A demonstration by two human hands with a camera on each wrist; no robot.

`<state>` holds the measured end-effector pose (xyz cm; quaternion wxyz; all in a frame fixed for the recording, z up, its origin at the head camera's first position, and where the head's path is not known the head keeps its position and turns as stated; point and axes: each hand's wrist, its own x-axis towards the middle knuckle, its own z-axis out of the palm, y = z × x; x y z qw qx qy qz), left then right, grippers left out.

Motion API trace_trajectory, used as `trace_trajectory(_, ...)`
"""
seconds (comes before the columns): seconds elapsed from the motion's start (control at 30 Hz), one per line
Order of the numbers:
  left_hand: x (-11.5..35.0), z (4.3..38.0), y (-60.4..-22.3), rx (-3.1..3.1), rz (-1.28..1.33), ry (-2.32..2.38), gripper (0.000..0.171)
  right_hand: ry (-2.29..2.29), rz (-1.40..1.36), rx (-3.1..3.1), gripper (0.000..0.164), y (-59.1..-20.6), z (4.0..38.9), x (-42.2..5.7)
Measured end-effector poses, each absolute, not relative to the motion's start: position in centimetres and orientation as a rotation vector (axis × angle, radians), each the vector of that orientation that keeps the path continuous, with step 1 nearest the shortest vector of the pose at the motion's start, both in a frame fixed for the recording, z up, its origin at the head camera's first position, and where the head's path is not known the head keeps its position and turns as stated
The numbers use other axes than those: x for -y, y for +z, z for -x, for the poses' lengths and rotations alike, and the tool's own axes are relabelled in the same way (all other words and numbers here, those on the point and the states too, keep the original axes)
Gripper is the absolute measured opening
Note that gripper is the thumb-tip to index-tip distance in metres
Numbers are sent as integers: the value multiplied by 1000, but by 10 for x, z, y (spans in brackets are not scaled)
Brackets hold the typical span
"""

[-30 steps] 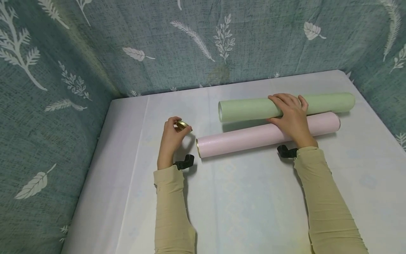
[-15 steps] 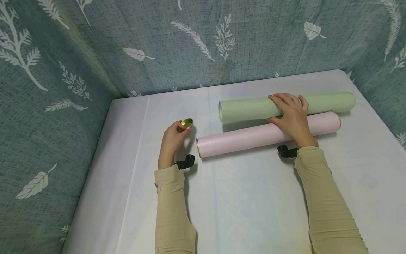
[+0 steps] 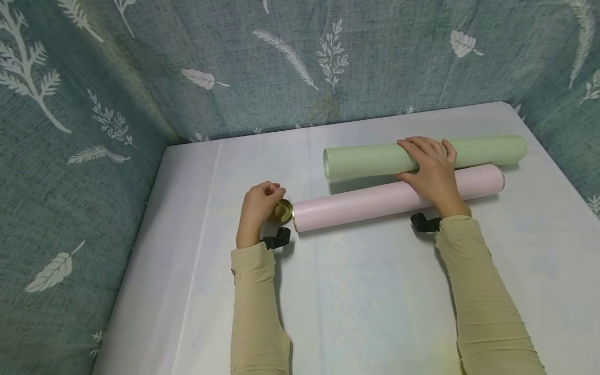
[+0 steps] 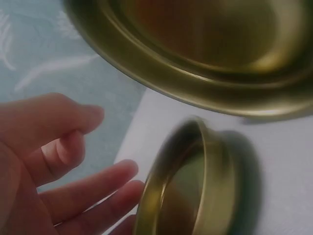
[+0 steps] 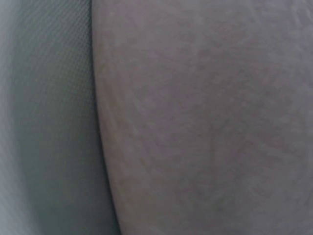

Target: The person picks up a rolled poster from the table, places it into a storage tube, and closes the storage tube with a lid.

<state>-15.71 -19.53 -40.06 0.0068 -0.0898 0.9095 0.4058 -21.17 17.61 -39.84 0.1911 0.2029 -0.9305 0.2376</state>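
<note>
A shallow gold metal lid is below the left hand's fingertips in the head view, right by the gold-rimmed left end of the pink tube. The left hand is just above and left of it, thumb and index finger close together with nothing between them. In the left wrist view, a blurred gold lid is tilted beside the extended fingers, and a larger round gold face spans the top, cropped. Over the green tube lies the right hand, gripping it with fingers across its top and thumb at its near side.
White cloth covers the table, backed by a teal leaf-patterned curtain. Both tubes lie side by side, the pink one nearer. The green tube's left end is open. Pink tube surface fills most of the right wrist view.
The left hand has let go of the gold lid, which has dropped from the fingertips toward the pink tube's end. That hand has moved slightly right and down; the right hand stays put.
</note>
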Motion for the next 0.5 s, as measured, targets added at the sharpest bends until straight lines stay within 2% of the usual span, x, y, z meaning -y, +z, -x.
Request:
trace_trajectory(0.17, 196, 157, -403, -2832, 279, 1196, 30, 666, -574, 2608, 72, -398, 212, -176)
trace_trajectory(0.33, 197, 155, -401, -2808, 248, 1104, 21, 669, -573, 2606, 72, -397, 211, -175)
trace_trajectory(0.5, 197, 156, -401, -2808, 142, 1008, 21, 669, -577, 2600, 72, -397, 211, -176)
